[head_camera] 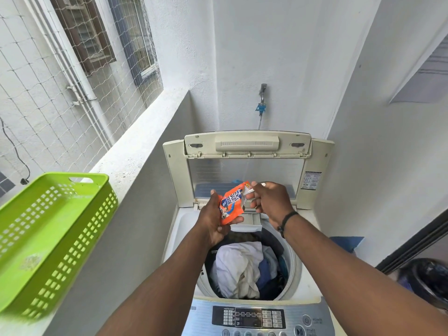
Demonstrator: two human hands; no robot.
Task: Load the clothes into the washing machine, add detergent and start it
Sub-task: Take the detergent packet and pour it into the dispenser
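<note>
Cream top-loading washing machine [179, 175] stands in a white-walled corner, its hinged lid [247, 166] raised upright. Inside the round drum lies a heap of white and blue clothes [242, 267]. Beside it, on the concrete ledge [135, 146], sits a lime-green perforated plastic basket [48, 238]. Over the drum, the left hand [213, 219] grips an orange and blue detergent sachet [231, 202], while the right hand [269, 200] pinches its torn top corner.

The drum mouth [249, 270] lies open beneath the raised lid [244, 175] (clothes [238, 267] fill it); the green basket [48, 236] occupies the left ledge [135, 151].
</note>
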